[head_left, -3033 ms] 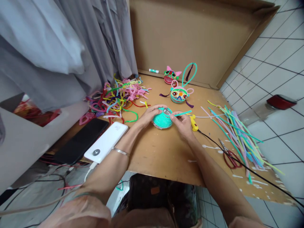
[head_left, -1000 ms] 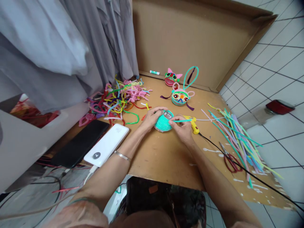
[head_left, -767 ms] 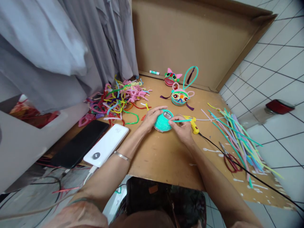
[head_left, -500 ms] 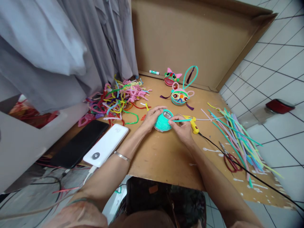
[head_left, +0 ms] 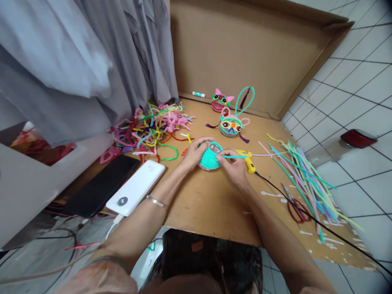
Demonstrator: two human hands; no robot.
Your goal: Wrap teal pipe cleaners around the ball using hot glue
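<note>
A turquoise dome wound with pipe cleaner [head_left: 209,158] sits low over the table, with a round greyish patch showing at its top. My left hand [head_left: 196,152] is wrapped round its left side. At the dome's right edge, my right hand [head_left: 233,164] pinches a turquoise pipe cleaner [head_left: 234,157], whose loose end sticks out to the right. Just beyond that hand lies a yellow glue gun [head_left: 250,163] with a black cord. Farther back stand a finished animal head [head_left: 230,125] with pink ears and a smaller pink-eared head [head_left: 220,102].
Tangled pipe cleaners [head_left: 159,126] pile up at the left, near a white power bank [head_left: 137,187] and a black phone [head_left: 101,185]. To the right are straight pipe cleaners [head_left: 309,179] and red-handled scissors [head_left: 297,209]. A glue stick [head_left: 199,94] lies by the cardboard wall [head_left: 239,49].
Both hands keep their hold on the dome and the pipe cleaner, almost unmoved. The whole view has shifted very slightly.
</note>
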